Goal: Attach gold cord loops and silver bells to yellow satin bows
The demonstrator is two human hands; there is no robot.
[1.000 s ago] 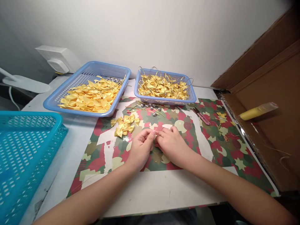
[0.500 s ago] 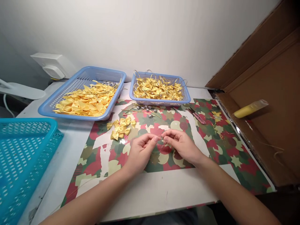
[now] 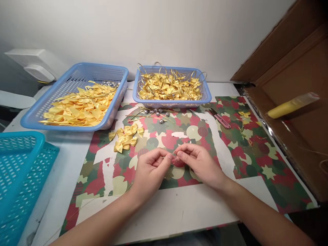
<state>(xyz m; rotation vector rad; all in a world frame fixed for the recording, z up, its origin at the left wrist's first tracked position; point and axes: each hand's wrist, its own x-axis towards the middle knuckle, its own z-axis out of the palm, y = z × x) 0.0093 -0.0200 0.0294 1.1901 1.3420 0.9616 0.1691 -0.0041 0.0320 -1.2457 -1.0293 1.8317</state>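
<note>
My left hand (image 3: 151, 169) and my right hand (image 3: 200, 164) meet over the patterned paper, thumbs and forefingers pinched together. Between the fingertips runs a thin gold cord (image 3: 174, 153), looking partly looped; most of it is hidden by the fingers. A fine strand trails at the lower left, near my left wrist. Beyond my left hand lies a small pile of yellow ribbon bows (image 3: 125, 138). Farther back, several small silver bells (image 3: 162, 121) rest among straight gold cords (image 3: 139, 119).
Bows and bells fill a blue basket (image 3: 111, 128) at left. Another blue basket (image 3: 171, 103) holds bows with looped gold cords. A teal basket (image 3: 38, 171) stands nearest left. A pink-handled cutter (image 3: 222, 120) and yellow scraps (image 3: 244, 114) lie right, beside a cardboard wall (image 3: 289, 65).
The view has shifted slightly closer. My fingertips have drawn closer together, and the gold cord between them shows more clearly.
</note>
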